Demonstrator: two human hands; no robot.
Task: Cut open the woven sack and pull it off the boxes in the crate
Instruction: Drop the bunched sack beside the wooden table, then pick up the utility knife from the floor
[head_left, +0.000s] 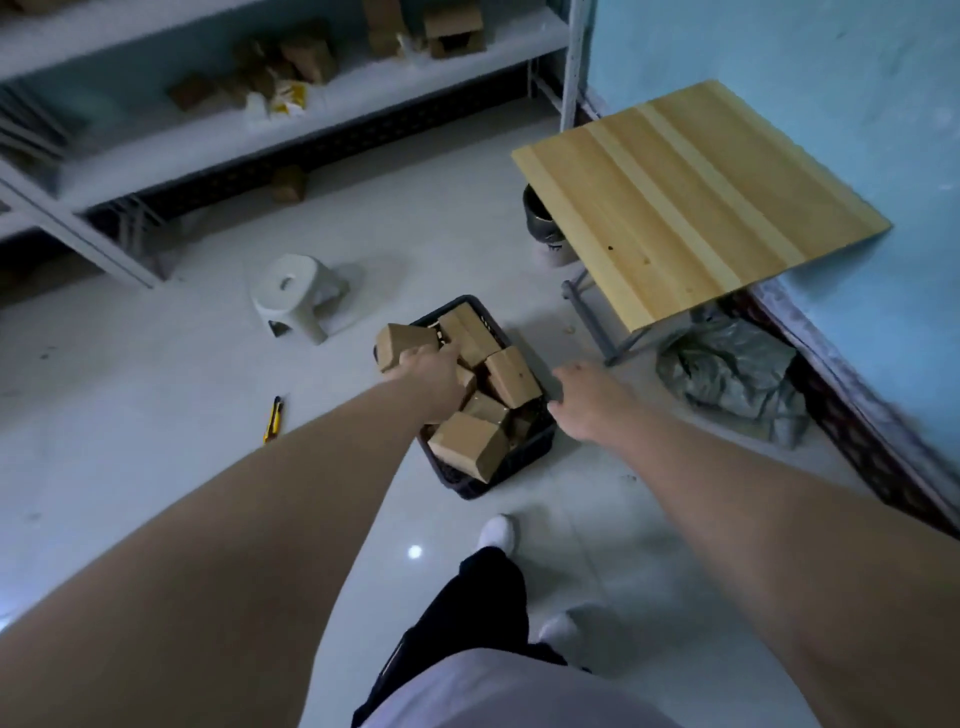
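A dark plastic crate (530, 457) stands on the floor, filled with several brown cardboard boxes (470, 447). My left hand (431, 374) holds one box (402, 345) at the crate's far left edge. My right hand (587, 400) grips the crate's right rim. The grey woven sack (732, 376) lies crumpled on the floor to the right of the crate, under the table, off the boxes. A yellow utility knife (272, 418) lies on the floor to the crate's left.
A wooden folding table (691, 197) stands at the right by the blue wall. A white plastic stool (296, 296) sits left of the crate. Metal shelving (291, 140) with boxes runs along the back. My feet (498, 535) are near the crate.
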